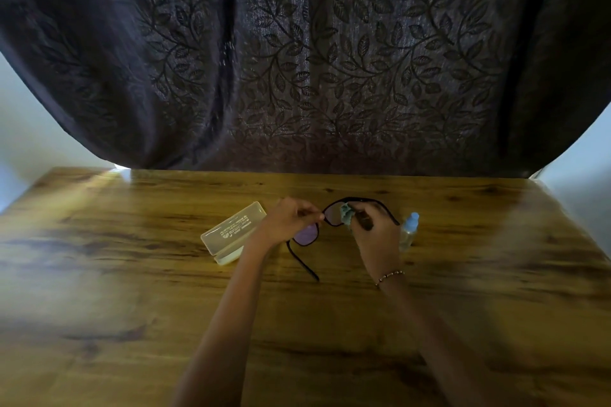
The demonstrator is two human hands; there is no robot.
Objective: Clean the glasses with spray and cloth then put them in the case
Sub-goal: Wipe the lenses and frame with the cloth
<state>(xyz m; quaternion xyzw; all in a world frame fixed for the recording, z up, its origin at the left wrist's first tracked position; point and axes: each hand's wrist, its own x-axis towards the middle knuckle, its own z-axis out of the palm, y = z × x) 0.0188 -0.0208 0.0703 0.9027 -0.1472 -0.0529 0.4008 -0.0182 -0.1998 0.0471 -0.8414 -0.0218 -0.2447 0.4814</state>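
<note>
Wooden table (132, 274) | right hand (377, 235) half-hides cloth (346, 213) | left hand (287, 221) pinches glasses (305, 235)

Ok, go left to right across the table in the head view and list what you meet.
Clear glasses case → left hand → right hand → spray bottle.

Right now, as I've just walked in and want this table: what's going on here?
A person is cleaning dark-framed glasses above the wooden table. The left hand pinches the frame by the bridge, and the right hand presses a small teal cloth to one lens. The pale case lies beside the left hand, and the spray bottle stands beside the right hand.
</note>
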